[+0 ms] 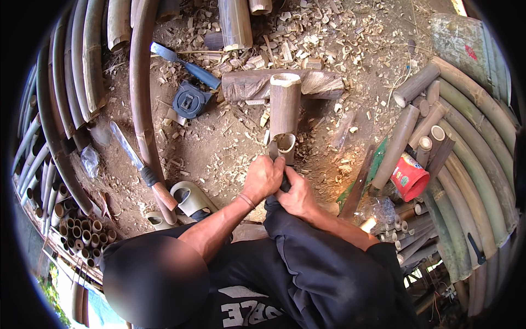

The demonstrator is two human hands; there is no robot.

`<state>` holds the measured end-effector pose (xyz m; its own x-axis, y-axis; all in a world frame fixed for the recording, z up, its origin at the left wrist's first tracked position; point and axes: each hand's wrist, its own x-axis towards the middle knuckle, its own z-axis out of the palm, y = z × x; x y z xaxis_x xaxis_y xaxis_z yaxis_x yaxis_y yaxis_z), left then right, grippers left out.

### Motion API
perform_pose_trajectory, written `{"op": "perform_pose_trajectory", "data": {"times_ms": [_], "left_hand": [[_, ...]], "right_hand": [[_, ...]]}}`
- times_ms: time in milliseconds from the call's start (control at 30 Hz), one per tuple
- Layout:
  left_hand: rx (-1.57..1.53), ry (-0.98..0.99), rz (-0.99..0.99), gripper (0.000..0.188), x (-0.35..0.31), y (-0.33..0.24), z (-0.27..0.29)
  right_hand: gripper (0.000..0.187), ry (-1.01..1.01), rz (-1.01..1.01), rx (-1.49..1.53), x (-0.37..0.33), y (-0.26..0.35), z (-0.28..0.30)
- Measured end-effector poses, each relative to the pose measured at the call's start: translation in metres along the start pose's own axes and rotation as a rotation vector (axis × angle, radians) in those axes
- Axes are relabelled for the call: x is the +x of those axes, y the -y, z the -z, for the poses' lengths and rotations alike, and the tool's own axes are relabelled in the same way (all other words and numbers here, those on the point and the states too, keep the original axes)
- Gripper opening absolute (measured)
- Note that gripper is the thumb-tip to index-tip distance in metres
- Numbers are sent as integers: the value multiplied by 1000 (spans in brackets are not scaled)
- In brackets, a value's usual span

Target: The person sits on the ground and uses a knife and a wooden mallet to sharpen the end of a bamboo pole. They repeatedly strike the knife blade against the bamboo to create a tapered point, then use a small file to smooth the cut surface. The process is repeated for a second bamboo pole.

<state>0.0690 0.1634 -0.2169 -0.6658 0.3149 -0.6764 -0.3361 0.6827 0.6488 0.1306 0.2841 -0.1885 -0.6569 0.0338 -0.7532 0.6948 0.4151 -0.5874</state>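
Observation:
A bamboo tube [285, 107] lies pointing away from me, its far part resting across a split log [246, 86]. A notch is cut in its near part, where the hollow shows. A knife [273, 149] touches the edge of this notch with its blade. My right hand [301, 196] is closed round the dark knife handle. My left hand [261, 178] is closed just ahead of it, on the knife beside the notch; its fingertips are partly hidden.
Wood chips litter the dirt floor. A blue-handled chisel [192, 70], a tape measure [192, 100] and a large knife [134, 156] lie left. Bamboo poles [145, 98] stand along both sides. Right are cut bamboo pieces [397, 145] and a red packet [411, 178].

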Motion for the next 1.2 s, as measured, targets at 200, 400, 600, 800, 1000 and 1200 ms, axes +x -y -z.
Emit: {"op": "perform_pose_trajectory", "data": {"times_ms": [200, 400, 600, 800, 1000, 1200], "left_hand": [[-38, 167, 147, 52, 8, -2, 7], [-526, 95, 243, 57, 3, -38, -28], [-1191, 10, 371, 44, -2, -52, -28], [-1994, 135, 414, 36, 6, -44, -31], [-1644, 88, 465, 42, 15, -38, -40], [-494, 107, 211, 58, 9, -49, -12]], "right_hand": [[51, -28, 29, -84, 0, -10, -4], [50, -66, 308, -500, -2, 1, 68], [22, 252, 458, -1109, 36, 78, 110], [11, 599, 532, -1387, 76, 141, 90], [11, 356, 512, -1227, 79, 101, 102], [28, 65, 213, -679, 5, 47, 88]]}}
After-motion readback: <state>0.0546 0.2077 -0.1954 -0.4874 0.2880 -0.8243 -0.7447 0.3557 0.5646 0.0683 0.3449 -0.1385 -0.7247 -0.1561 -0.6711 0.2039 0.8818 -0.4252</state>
